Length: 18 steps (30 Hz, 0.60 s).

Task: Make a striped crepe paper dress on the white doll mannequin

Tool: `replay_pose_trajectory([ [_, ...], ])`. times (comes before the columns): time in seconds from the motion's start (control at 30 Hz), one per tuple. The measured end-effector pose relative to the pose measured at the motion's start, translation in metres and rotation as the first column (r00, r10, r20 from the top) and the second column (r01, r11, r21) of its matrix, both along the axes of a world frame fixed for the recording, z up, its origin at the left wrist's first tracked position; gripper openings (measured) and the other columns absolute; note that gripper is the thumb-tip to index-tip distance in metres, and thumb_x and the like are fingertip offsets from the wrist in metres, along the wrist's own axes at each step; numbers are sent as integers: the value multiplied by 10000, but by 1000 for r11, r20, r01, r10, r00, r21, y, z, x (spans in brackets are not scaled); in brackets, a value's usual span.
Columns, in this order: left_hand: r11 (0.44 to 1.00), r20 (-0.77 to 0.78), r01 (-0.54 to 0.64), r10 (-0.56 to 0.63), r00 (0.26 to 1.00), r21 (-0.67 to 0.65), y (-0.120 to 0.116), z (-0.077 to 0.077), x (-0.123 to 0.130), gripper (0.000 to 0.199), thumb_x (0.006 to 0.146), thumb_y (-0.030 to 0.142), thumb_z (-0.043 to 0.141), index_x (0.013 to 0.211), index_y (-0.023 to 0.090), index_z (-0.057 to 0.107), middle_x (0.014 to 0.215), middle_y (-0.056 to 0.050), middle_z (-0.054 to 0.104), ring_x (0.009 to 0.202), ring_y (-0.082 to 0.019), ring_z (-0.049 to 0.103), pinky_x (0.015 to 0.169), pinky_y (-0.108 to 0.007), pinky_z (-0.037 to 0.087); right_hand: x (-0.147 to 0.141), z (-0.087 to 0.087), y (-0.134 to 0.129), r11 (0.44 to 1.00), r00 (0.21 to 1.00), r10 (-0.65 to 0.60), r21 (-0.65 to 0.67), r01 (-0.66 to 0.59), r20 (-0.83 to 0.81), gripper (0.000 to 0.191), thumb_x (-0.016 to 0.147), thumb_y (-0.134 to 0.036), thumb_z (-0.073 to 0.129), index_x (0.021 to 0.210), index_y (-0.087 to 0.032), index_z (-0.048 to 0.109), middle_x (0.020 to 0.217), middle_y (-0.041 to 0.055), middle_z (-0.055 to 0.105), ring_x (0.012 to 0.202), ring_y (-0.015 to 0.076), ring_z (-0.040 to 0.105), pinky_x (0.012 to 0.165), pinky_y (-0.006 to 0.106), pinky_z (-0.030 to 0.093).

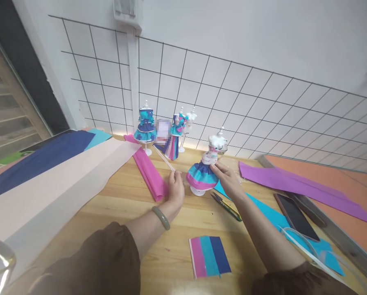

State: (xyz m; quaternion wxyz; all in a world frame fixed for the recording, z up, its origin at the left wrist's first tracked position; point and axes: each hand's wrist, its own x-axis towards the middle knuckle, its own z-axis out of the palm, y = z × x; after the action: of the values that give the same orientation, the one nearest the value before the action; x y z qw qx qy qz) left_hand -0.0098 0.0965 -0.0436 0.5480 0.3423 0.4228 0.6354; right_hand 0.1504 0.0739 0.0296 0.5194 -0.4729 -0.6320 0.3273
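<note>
Striped cloth (209, 257) lies toward the worktop's (159, 262) near edge. Left hand (176, 184) pinches a strip (165, 159), right hand (226, 178) the mannequin (203, 170); a careless tug could topple it.

Bright, diffuse light spreads evenly over the white wall (248, 41), with a faint warm glow along the far edge of the table (159, 254). Soft shadow darkens the near right; glare streaks a metal loop (12, 262) at near left. Wide-angle distortion stretches the edges, and a pixelated patch (163, 132) hides detail far off.
</note>
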Motion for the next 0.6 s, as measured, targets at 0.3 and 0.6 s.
replay_pose_trajectory([
  [0.3,999,-12,33,-33,999,-9,-2,5,0,141,829,317,429,792,193,486,507,66,380,438,-88,369,423,-194,287,6,-9,-11,999,1000,-2,42,1,13,440,836,-486,550,1213,-265,605,1298,15,570,1258,274,443,1078,462,293],
  [0.6,999,-65,42,-41,997,26,-2,3,-4,149,824,311,414,776,194,493,504,63,416,413,-86,402,409,-193,295,15,-13,-18,992,989,-112,-67,106,-100,542,805,-538,565,1291,-304,520,1412,5,443,1327,271,350,1079,473,283],
])
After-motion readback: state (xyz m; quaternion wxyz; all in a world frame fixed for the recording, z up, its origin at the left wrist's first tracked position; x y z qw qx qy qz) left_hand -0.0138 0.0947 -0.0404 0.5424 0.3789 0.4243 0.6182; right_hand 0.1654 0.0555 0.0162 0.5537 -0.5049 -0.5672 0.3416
